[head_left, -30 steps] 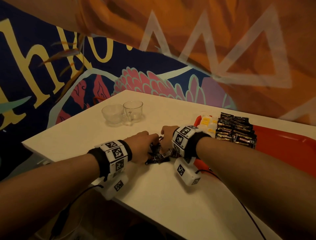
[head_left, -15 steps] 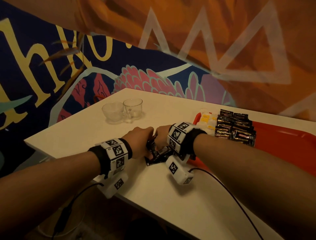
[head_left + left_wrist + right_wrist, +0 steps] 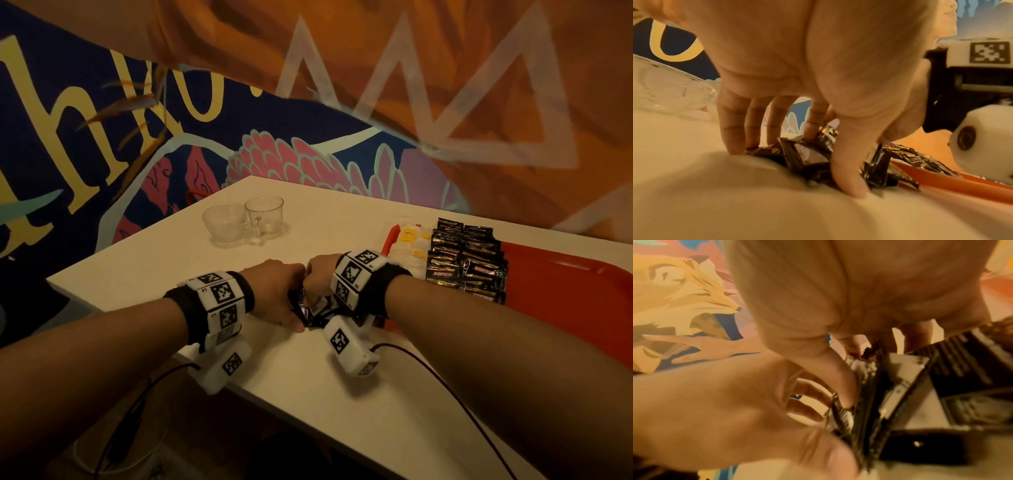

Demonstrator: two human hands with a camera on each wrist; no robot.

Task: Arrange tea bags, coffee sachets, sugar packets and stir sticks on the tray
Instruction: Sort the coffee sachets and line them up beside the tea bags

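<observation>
A small heap of black coffee sachets (image 3: pixel 313 310) lies on the white table just left of the red tray (image 3: pixel 565 291). My left hand (image 3: pixel 274 291) and right hand (image 3: pixel 320 274) both bend over this heap. In the left wrist view the left hand's fingers (image 3: pixel 731 129) and thumb close on the sachets (image 3: pixel 807 155) from both sides. The right wrist view shows my right thumb (image 3: pixel 838 378) and fingers pinching upright sachets (image 3: pixel 890 394). On the tray stand rows of black coffee sachets (image 3: pixel 466 260) and white-and-yellow packets (image 3: pixel 411 243).
Two empty glass cups (image 3: pixel 246 221) stand at the back left of the table (image 3: pixel 342 394). The table's near edge runs just under my left wrist. A painted wall rises close behind. Cables trail from both wrist cameras.
Both hands have drawn closer together over the loose sachets and gathered them into a tighter, more upright bunch. The tray's contents have not moved.
</observation>
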